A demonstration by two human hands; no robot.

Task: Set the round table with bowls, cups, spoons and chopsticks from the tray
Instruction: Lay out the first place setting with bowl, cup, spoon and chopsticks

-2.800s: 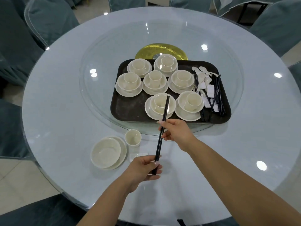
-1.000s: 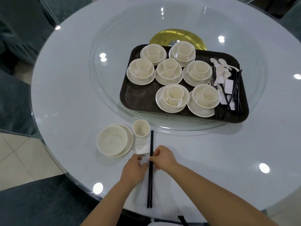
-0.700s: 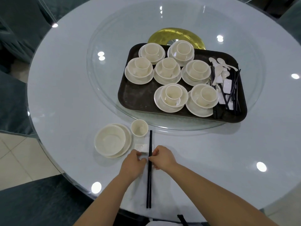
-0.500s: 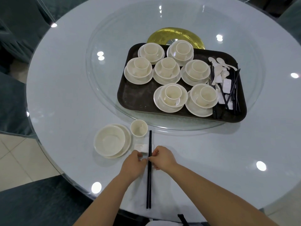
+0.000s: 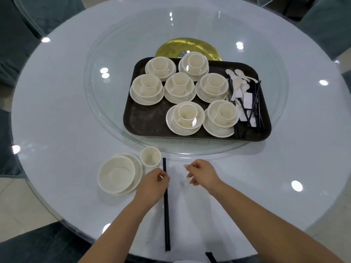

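A black pair of chopsticks (image 5: pixel 166 215) lies on the round table (image 5: pixel 57 114), pointing away from me. My left hand (image 5: pixel 152 185) pinches the pair near its far end and hides the small white rest beside it. To the right, my right hand (image 5: pixel 202 174) hovers with loosely curled fingers and holds nothing. Left of the chopsticks are a cream bowl on a plate (image 5: pixel 116 174) and a cup (image 5: pixel 151 156). The dark tray (image 5: pixel 150 122) on the glass turntable carries several bowl-and-cup sets (image 5: pixel 187 115), white spoons (image 5: pixel 239 74), rests and more black chopsticks (image 5: pixel 255 103).
The glass turntable (image 5: pixel 106 103) rims the tray, and a gold hub (image 5: pixel 176 48) shows behind it. Grey-green covered chairs (image 5: pixel 28 18) ring the table. A dark strap end (image 5: pixel 210 257) lies at the near table edge.
The chopsticks went from held in the air to lying on the table beside the cup. Since half a second ago my right hand has let go of them and moved right.
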